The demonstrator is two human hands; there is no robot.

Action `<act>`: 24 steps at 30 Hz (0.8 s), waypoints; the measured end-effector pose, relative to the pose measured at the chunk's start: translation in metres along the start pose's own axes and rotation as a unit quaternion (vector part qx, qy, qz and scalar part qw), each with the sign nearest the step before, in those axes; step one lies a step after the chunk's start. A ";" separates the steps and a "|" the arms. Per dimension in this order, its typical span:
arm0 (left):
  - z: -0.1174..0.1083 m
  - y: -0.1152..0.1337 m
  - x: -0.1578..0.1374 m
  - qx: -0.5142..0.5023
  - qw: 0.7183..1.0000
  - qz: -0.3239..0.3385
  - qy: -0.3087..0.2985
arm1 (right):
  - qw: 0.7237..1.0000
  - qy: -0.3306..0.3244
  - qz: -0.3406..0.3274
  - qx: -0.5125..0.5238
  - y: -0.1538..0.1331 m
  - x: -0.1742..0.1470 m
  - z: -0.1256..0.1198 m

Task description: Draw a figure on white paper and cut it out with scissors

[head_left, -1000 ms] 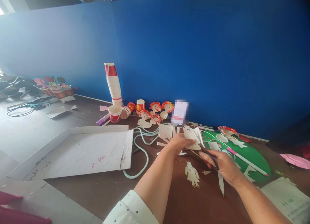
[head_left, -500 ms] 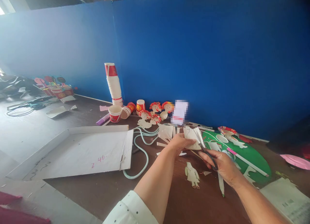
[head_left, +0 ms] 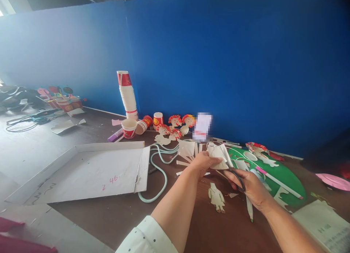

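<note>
My left hand [head_left: 203, 162] pinches a white piece of paper [head_left: 216, 153] that has drawn lines on it. In my right hand [head_left: 250, 185] is a pair of scissors [head_left: 238, 179] with dark handles, its blades at the right side of that paper. On the table below lies a cut-out paper figure [head_left: 216, 198] of a body. A green-tipped marker [head_left: 249, 210] rests under my right hand. Behind my left hand is a fringed paper piece [head_left: 187, 149] cut into strips.
A shallow white cardboard tray [head_left: 90, 172] lies left, beside a pale cord [head_left: 163, 189]. Paper cups [head_left: 129, 128], a tall cup stack [head_left: 128, 98] and red-haired paper figures [head_left: 175, 121] stand along the blue partition [head_left: 218, 63]. A green oval board [head_left: 296, 185] with scraps is right.
Hardly anything differs. The paper and the scissors have shifted very slightly in my hands, and the whole view has drifted a little.
</note>
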State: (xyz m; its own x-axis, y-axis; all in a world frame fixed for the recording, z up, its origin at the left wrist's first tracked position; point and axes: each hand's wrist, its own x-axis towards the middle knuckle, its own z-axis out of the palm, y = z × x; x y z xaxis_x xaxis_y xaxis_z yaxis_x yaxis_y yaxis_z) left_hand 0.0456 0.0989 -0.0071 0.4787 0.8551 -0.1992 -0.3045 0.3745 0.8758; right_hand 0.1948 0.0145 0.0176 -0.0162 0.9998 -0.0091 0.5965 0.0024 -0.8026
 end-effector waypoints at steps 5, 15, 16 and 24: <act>0.000 0.001 0.000 0.000 1.000 -0.005 0.002 | 1.000 0.000 0.010 0.010 0.002 0.001 0.001; 0.002 0.004 -0.005 0.011 1.000 0.000 0.016 | 1.000 0.001 0.010 0.011 0.008 0.002 0.002; 0.001 0.003 -0.004 0.015 1.000 -0.001 0.016 | 1.000 0.000 0.009 0.009 0.009 0.003 0.002; 0.001 0.005 -0.005 0.013 1.000 -0.006 0.015 | 1.000 0.005 0.010 0.022 0.010 0.004 0.001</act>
State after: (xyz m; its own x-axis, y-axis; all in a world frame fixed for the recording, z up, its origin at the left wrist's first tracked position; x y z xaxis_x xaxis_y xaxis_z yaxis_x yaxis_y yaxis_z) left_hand 0.0430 0.0959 -0.0014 0.4574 0.8611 -0.2217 -0.2771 0.3750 0.8846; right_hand 0.1996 0.0180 0.0090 0.0036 0.9998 -0.0207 0.5609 -0.0192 -0.8277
